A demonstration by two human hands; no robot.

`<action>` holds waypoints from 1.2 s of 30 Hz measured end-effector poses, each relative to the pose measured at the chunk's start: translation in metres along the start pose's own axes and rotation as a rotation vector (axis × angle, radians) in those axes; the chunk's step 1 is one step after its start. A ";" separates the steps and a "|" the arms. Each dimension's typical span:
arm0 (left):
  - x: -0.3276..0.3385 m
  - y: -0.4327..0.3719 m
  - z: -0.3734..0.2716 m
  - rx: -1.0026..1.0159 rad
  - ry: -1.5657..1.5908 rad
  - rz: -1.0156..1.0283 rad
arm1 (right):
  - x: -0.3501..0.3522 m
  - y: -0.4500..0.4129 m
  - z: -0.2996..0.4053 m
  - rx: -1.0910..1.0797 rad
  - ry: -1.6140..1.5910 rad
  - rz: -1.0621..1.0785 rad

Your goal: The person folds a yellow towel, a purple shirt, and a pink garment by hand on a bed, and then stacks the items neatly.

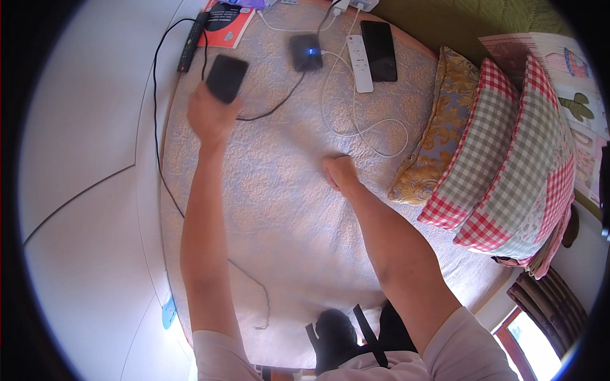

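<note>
My left hand (213,114) is at the near end of a flat black rectangular device (227,78), its fingers around that end; motion blur softens the hand. My right hand (340,172) is curled over the patterned bedspread (286,200), apart from the devices; whether something small is inside it cannot be told. Beyond the hands, a small black box with a blue light (306,52) lies with cables attached. A white remote control (360,63) rests beside a black smartphone (379,51).
A black power strip (193,43) and a red booklet (232,24) lie at the far left. White cables (355,135) loop across the bedspread. A gold-patterned cushion (436,128) and checked cushions (476,143) stand at the right. White panels (86,119) border the left side.
</note>
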State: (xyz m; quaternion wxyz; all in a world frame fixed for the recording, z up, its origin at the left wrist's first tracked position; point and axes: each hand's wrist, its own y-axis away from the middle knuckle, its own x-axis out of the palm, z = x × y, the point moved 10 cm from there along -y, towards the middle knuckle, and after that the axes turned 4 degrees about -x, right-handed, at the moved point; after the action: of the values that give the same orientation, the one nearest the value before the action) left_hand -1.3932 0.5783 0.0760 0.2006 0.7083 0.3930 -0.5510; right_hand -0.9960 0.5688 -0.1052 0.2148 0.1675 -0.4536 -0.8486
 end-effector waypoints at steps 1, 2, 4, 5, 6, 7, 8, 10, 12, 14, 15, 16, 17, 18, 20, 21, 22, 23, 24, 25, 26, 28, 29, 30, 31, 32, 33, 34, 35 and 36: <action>-0.013 0.009 0.009 0.020 0.054 -0.053 | -0.004 0.000 0.000 0.006 0.011 -0.013; -0.023 0.015 0.022 -0.021 0.102 -0.072 | -0.008 0.001 -0.001 0.013 0.024 -0.025; -0.047 0.014 0.049 -0.029 0.209 -0.093 | -0.005 -0.001 -0.003 0.016 0.038 -0.030; -0.048 0.017 0.054 -0.031 0.207 -0.092 | -0.007 -0.002 -0.005 0.018 0.055 -0.043; -0.049 0.017 0.054 -0.087 0.278 -0.051 | -0.007 -0.001 -0.005 0.019 0.058 -0.041; -0.047 0.018 0.051 -0.141 0.353 -0.009 | -0.007 0.000 -0.004 0.030 0.064 -0.038; -0.034 0.020 0.043 -0.204 0.290 0.075 | -0.009 0.001 -0.004 0.041 0.070 -0.038; -0.022 0.019 0.009 -0.118 0.222 0.094 | -0.007 0.000 -0.005 0.039 0.060 -0.027; -0.013 0.013 0.003 -0.077 0.142 0.061 | -0.002 -0.001 -0.008 0.039 0.052 -0.010; -0.005 0.001 0.031 -0.123 -0.025 0.035 | 0.002 -0.003 -0.001 -0.046 0.101 -0.060; 0.001 -0.004 0.051 -0.173 0.048 0.077 | -0.002 -0.006 -0.007 -0.039 0.098 -0.078; -0.010 -0.005 0.071 -0.158 -0.036 -0.009 | 0.001 -0.008 -0.009 -0.068 0.156 -0.082; -0.015 -0.001 0.073 -0.159 -0.167 -0.058 | -0.003 -0.011 -0.011 -0.094 0.216 -0.100; -0.027 0.004 0.062 -0.060 -0.171 -0.188 | -0.004 -0.015 -0.015 -0.092 0.184 -0.085; -0.026 0.016 0.042 0.044 -0.168 -0.314 | -0.010 -0.017 -0.019 -0.151 0.196 -0.113; -0.020 0.028 0.000 0.161 0.022 -0.324 | -0.022 -0.019 -0.020 -0.180 0.207 -0.141; -0.017 0.046 -0.046 0.275 0.215 -0.335 | -0.031 -0.020 -0.018 -0.210 0.217 -0.164; 0.003 0.062 -0.075 0.201 0.523 -0.173 | -0.022 -0.017 -0.025 -0.117 0.243 -0.091; 0.017 0.080 -0.124 0.322 0.709 -0.050 | -0.014 -0.012 -0.034 -0.023 0.271 -0.023; 0.033 0.100 -0.180 0.285 0.800 0.144 | -0.016 -0.008 -0.037 -0.021 0.277 -0.027; 0.032 0.116 -0.229 0.424 0.812 0.068 | -0.010 -0.001 -0.013 -0.285 0.260 -0.065; 0.064 0.140 -0.313 0.386 0.757 0.309 | -0.015 0.004 -0.002 -0.538 0.378 -0.116; 0.078 0.146 -0.344 0.429 0.755 0.364 | -0.015 0.001 -0.012 -0.542 0.501 -0.121; 0.086 0.146 -0.359 0.426 0.764 0.361 | -0.010 -0.001 -0.022 -0.556 0.613 -0.114; 0.087 0.143 -0.370 0.448 0.622 0.242 | -0.002 -0.002 -0.029 -0.576 0.713 -0.102; 0.088 0.138 -0.378 0.465 0.477 0.124 | 0.006 -0.002 -0.036 -0.603 0.791 -0.089; 0.102 0.131 -0.372 0.454 0.463 0.123 | 0.025 -0.002 -0.045 -0.635 0.859 -0.060; 0.117 0.122 -0.370 0.403 0.387 0.138 | 0.030 -0.001 -0.047 -0.664 0.920 -0.061; 0.131 0.111 -0.363 0.351 0.306 0.150 | 0.036 -0.004 -0.047 -0.689 0.979 -0.061; 0.133 0.106 -0.367 0.386 0.210 0.099 | 0.033 -0.010 -0.048 -0.694 1.035 -0.081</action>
State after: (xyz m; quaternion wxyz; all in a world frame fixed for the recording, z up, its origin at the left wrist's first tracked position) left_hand -1.0708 0.8213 0.0503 0.0463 0.8055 0.2637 -0.5287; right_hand -1.0034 0.5232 -0.1422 0.4160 0.4944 0.0180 -0.7630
